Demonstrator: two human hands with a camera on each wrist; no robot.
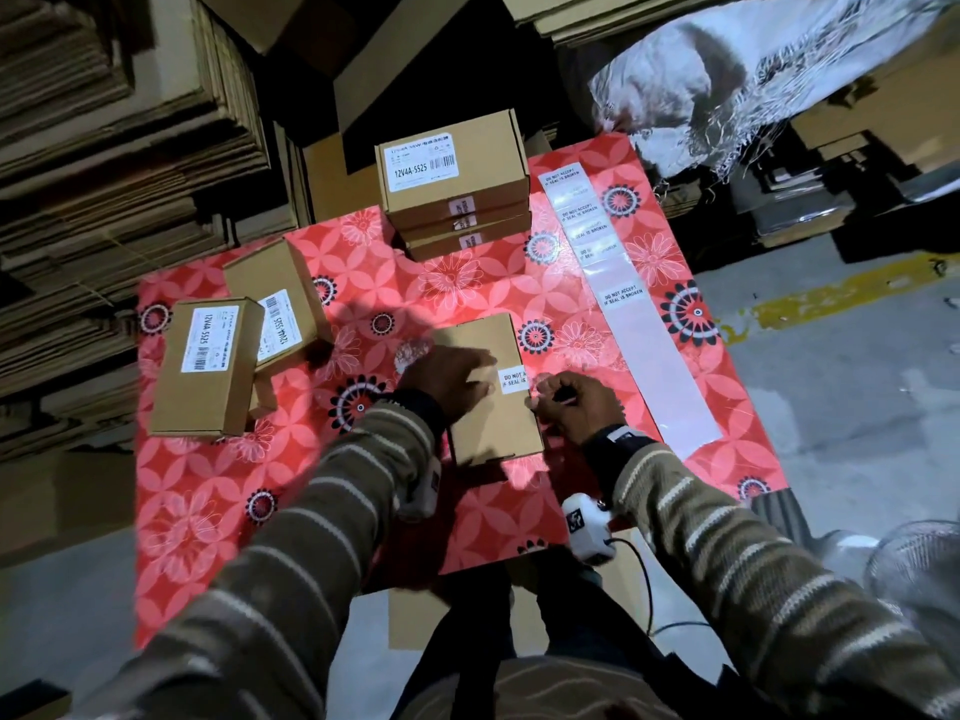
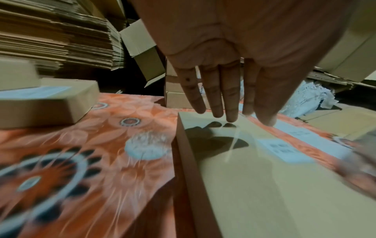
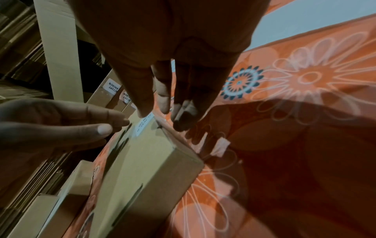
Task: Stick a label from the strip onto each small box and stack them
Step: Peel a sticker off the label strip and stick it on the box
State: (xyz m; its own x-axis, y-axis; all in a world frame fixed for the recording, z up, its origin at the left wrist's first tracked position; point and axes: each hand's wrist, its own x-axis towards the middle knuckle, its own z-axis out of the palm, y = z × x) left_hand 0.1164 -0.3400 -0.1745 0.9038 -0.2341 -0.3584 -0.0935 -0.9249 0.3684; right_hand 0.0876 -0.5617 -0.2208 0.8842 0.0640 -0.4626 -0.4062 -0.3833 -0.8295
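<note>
Centrally on red floral tablecloth (image 1: 218, 491): small box (image 1: 498, 423), lying flat. Left hand (image 1: 447, 379) flat on its top, fingers straight. Right hand (image 1: 574, 402), fingers loosely curled, pressing label (image 1: 511, 380) at box's right edge.

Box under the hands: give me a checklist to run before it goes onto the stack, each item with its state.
1. Seal label on the box: ok, it sits at the box's right edge.
2. Label folded down the side: cannot tell, that side is hidden.
3. Left hand steadying the box: ok, flat on the lid, fingers straight.
4. Right hand at the label edge: ok; whether it presses the label, cannot tell.
5. Stack ready: ok, three boxes lie squarely, seals facing front.
6. Label strip has labels left: ok, several remain.
</note>
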